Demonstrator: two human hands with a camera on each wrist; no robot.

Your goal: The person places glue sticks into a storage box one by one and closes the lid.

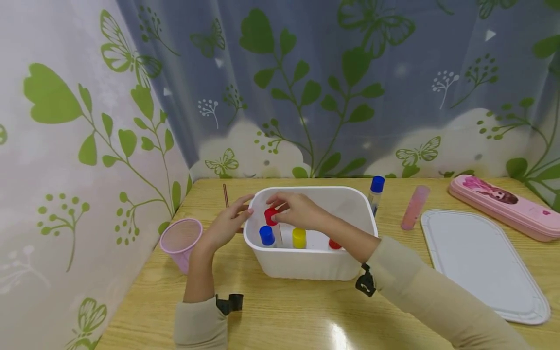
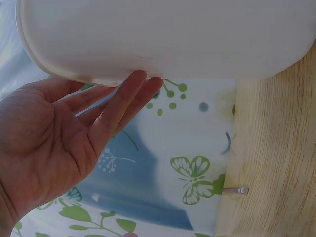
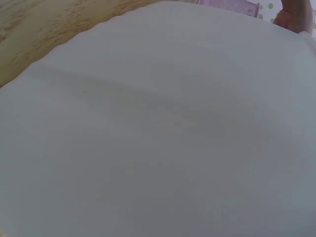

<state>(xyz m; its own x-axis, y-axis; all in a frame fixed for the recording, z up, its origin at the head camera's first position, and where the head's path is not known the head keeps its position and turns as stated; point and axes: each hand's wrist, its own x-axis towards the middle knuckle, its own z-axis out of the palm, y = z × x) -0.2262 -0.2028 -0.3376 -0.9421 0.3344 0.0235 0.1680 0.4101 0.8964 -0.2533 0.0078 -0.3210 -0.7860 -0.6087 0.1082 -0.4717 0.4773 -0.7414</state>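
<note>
My right hand (image 1: 294,209) reaches over the white tub (image 1: 350,199) and pinches the red cap (image 1: 271,216) of a tube at the tub's left end, just inside the rim. Whether that tube is standing on the bottom or hanging from my fingers I cannot tell. Three more tubes stand in the tub: a blue-capped one (image 1: 266,236) nearest me on the left, a yellow-capped one (image 1: 299,237) beside it, and another red cap (image 1: 334,244) half hidden behind my forearm. One blue-capped tube (image 1: 376,193) is outside, just beside the tub's far right corner, and a pink tube (image 1: 414,207) lies on the table (image 1: 280,311) further right, so I judge the work partly done, with those two yet to be handled. My left hand (image 2: 74,133) is flat and relaxed, fingertips touching the tub's left wall from outside, holding nothing. A pink cup (image 1: 181,242) lies left of it.
</note>
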